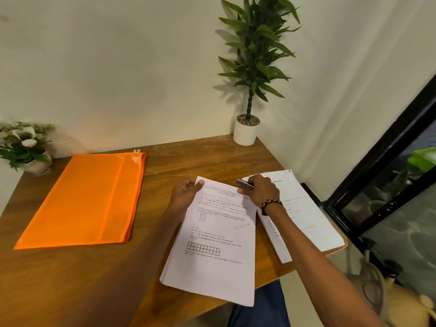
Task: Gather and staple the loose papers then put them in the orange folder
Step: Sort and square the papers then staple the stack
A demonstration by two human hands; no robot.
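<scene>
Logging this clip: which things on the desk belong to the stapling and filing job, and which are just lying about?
Job: paper stack held at its top corner by the left hand; stapler gripped in the right hand; second paper pile; orange folder.

Lying about: potted plant; flower arrangement.

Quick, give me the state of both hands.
Left hand: pinching the top corner of the papers.
Right hand: gripping the stapler.
</scene>
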